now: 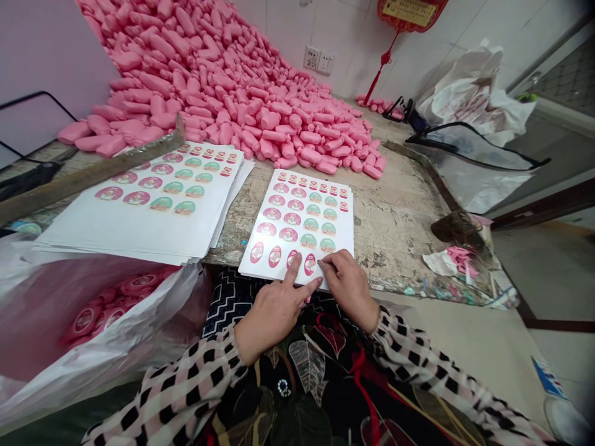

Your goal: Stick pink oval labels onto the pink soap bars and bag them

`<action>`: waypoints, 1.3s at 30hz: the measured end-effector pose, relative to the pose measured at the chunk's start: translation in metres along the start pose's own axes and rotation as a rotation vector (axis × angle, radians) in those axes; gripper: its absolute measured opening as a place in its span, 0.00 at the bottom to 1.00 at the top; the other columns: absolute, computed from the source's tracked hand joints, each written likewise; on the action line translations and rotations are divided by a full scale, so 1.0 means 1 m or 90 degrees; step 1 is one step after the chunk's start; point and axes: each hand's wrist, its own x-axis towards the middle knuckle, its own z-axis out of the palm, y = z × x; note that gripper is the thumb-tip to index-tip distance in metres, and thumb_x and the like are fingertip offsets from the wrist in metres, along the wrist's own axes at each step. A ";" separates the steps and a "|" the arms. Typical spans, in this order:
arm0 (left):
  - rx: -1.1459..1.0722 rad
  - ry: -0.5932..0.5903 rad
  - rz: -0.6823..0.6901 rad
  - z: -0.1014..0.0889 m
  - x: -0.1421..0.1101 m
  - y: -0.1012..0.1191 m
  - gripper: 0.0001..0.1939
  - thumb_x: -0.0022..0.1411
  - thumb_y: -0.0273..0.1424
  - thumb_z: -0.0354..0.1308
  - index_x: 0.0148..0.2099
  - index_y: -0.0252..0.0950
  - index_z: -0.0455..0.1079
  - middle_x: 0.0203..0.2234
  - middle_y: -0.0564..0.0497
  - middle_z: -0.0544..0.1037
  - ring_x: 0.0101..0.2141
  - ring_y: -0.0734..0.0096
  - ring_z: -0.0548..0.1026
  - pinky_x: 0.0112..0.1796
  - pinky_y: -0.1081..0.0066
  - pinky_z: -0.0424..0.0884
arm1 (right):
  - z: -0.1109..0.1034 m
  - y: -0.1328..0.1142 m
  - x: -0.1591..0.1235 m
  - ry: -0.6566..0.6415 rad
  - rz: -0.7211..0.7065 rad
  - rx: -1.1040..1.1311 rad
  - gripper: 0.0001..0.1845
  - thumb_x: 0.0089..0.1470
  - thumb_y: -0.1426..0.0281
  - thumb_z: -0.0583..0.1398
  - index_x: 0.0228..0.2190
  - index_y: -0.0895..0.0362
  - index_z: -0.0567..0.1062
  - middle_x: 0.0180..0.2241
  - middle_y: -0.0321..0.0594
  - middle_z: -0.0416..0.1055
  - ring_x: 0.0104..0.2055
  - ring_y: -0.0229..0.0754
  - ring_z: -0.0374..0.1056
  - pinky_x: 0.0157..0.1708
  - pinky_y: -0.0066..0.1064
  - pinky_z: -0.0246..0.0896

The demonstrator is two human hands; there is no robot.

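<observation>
Heap of pink plastic bottles (242, 93) fills the far left corner of the worktable (395, 217) and spills toward its middle; stack of sticker sheets (153, 204) lies at the near left edge, partly used; clear plastic bag (93, 322) hangs below that edge with labelled pink pieces inside; a second, single sticker sheet (302, 217) sits at the near edge, centre, its lower margin overhanging slightly toward the lap.

Left hand (272, 313) rests flat-fingered on the sheet's bottom margin, index finger stretched up beside an oval red sticker (309, 264) in the lowest row; not clenched, pinning the paper. Right hand (348, 285) lies just right of that sticker, fingertips curled in at its edge, seemingly picking at it; whether it has hold of the sticker I cannot tell.

Risks, as judged: sticker may tear or crease if lifted from a poorly freed edge; sheet could slide off the near edge if the left hand eases; the peeled sticker could fold onto itself.
</observation>
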 end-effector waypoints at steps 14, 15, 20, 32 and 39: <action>0.025 0.013 0.013 -0.001 -0.001 0.000 0.28 0.63 0.33 0.47 0.63 0.58 0.47 0.65 0.39 0.34 0.33 0.62 0.76 0.32 0.63 0.69 | 0.000 0.003 -0.002 0.011 -0.046 -0.076 0.12 0.60 0.66 0.50 0.35 0.55 0.72 0.36 0.41 0.68 0.36 0.40 0.65 0.33 0.29 0.56; 0.022 0.013 0.013 -0.001 -0.001 0.000 0.28 0.63 0.33 0.47 0.63 0.58 0.47 0.65 0.39 0.33 0.34 0.61 0.76 0.32 0.63 0.69 | 0.000 0.003 -0.002 0.010 -0.029 -0.047 0.12 0.60 0.65 0.50 0.34 0.55 0.72 0.35 0.40 0.68 0.36 0.40 0.65 0.34 0.29 0.57; 0.038 0.009 0.010 0.002 -0.001 -0.001 0.31 0.62 0.33 0.49 0.64 0.60 0.44 0.65 0.38 0.33 0.33 0.61 0.76 0.31 0.63 0.69 | -0.001 -0.002 0.001 -0.004 0.009 0.018 0.12 0.59 0.64 0.51 0.32 0.54 0.72 0.33 0.40 0.68 0.35 0.39 0.65 0.35 0.29 0.58; 0.046 0.041 0.020 0.005 0.000 -0.001 0.35 0.63 0.33 0.48 0.65 0.60 0.35 0.64 0.34 0.36 0.31 0.60 0.76 0.30 0.63 0.69 | -0.001 -0.010 0.016 -0.041 0.147 0.012 0.12 0.52 0.58 0.57 0.27 0.53 0.72 0.30 0.34 0.71 0.31 0.39 0.65 0.27 0.29 0.50; 0.033 0.029 0.019 0.004 0.000 -0.003 0.33 0.62 0.32 0.48 0.65 0.59 0.39 0.65 0.36 0.36 0.32 0.59 0.76 0.30 0.63 0.70 | -0.004 -0.016 0.015 -0.004 0.149 0.054 0.10 0.49 0.59 0.59 0.25 0.52 0.73 0.30 0.34 0.70 0.31 0.38 0.65 0.28 0.29 0.51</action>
